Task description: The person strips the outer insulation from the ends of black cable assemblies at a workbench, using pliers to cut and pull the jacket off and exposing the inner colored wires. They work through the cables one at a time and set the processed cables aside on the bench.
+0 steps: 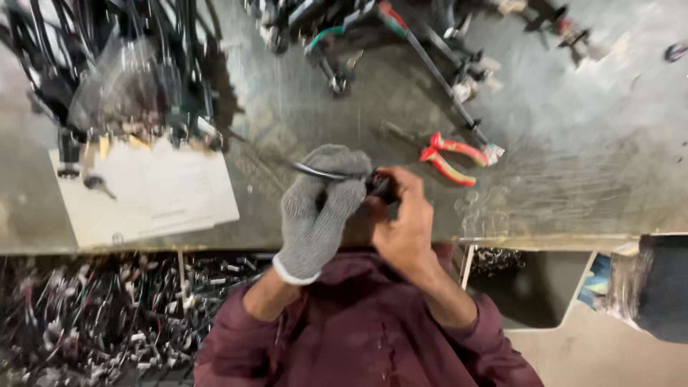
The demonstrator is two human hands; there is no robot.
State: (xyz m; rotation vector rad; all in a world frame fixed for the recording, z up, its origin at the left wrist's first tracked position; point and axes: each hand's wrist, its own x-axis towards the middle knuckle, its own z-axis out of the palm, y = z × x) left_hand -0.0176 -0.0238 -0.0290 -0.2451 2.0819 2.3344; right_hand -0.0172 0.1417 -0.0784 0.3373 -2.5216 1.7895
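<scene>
White paper sheet, bench left

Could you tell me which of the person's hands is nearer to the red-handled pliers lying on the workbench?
The right hand, bare, sits just beside and below the pliers. The gloved left hand is farther away, on the other side of the right hand, gripping a black cable.

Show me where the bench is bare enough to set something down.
Bare metal lies right of the red-handled pliers, and between the white paper and the gloved left hand. The cable bundles along the far edge are crowded.
</scene>
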